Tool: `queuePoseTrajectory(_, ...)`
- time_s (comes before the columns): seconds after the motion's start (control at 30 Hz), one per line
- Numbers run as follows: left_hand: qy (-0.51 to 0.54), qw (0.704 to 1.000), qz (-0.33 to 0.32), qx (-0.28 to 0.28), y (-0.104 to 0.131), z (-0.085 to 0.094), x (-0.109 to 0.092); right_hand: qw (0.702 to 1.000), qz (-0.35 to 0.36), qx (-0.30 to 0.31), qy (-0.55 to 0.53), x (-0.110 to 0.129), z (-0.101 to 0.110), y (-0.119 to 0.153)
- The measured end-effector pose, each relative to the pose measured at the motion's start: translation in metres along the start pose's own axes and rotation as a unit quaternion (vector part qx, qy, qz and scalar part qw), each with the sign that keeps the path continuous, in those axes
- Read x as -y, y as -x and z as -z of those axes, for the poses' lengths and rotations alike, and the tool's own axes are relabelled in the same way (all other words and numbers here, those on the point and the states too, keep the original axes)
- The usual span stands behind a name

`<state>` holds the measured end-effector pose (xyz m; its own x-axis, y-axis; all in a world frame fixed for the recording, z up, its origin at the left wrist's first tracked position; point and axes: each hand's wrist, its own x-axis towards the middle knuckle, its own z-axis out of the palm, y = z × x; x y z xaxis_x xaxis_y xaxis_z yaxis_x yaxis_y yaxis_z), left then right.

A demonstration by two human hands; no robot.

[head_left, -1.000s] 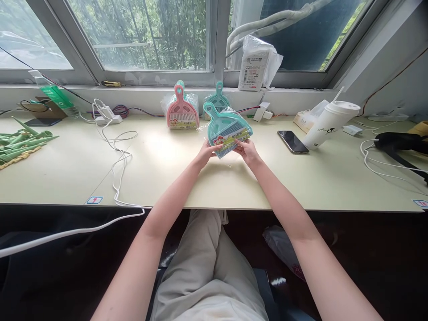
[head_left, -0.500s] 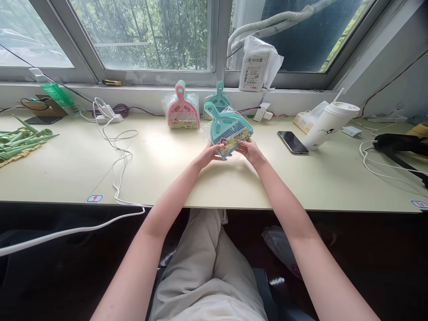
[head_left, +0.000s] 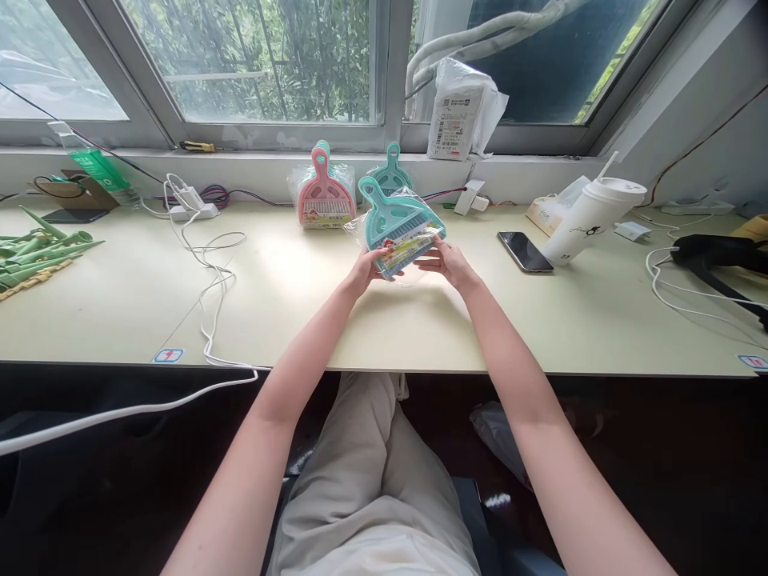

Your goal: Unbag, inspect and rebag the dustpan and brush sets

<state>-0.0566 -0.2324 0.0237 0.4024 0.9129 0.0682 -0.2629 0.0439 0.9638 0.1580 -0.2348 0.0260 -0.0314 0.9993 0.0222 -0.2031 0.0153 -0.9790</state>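
A teal dustpan-and-brush set (head_left: pixel 399 228) in clear plastic wrap is held tilted above the table, its handle pointing up and to the left. My left hand (head_left: pixel 367 270) grips its lower left corner, thumb over the printed label. At the right edge, my right hand (head_left: pixel 449 262) holds it with the thumb in front and the fingers behind. Behind it, a stack of pink dustpan sets (head_left: pixel 326 192) leans by the wall. Next to that stack stand more teal dustpan sets (head_left: pixel 392 170), partly hidden by the held one.
A phone (head_left: pixel 525 252), a white cup with a straw (head_left: pixel 591 220) and a tissue box (head_left: pixel 543 212) sit to the right. White cables (head_left: pixel 213 276) trail over the table's left half. Green plant stalks (head_left: pixel 42 252) lie far left. A wrapped package (head_left: pixel 456 116) stands on the sill.
Both hands have shifted the held teal dustpan set slightly to the left and tilted it a little. The camera view has moved marginally.
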Motion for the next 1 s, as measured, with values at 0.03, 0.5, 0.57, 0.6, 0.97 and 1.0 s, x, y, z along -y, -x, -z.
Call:
queuePoseTrajectory(0.03, 0.007, 1.000, 0.002, -0.009, -0.001, 0.003, -0.002, 1.000, -0.004, -0.004, 0.017, 0.002, 0.003, 0.000)
queuePoseTrajectory(0.5, 0.059, 0.993, 0.053, -0.085, -0.001, 0.036, -0.010, 0.813, 0.352, -0.129, 0.446, -0.007, 0.017, -0.003)
queuePoseTrajectory(0.57, 0.034, 0.995, 0.071, -0.069, -0.001, 0.038, -0.010, 0.811, 0.358, -0.123, 0.446, -0.009, 0.017, -0.005)
queuePoseTrajectory(0.6, 0.024, 0.995, 0.076, -0.064, -0.001, 0.039, -0.009, 0.818, 0.356, -0.116, 0.436, -0.009, 0.018, -0.005)
queuePoseTrajectory(0.97, -0.030, 0.993, 0.113, 0.005, 0.002, 0.047, -0.009, 0.870, 0.350, -0.139, 0.318, -0.009, 0.010, -0.002)
queuePoseTrajectory(1.0, -0.033, 0.992, 0.118, 0.017, 0.002, 0.046, -0.009, 0.874, 0.346, -0.138, 0.312, -0.008, 0.010, -0.001)
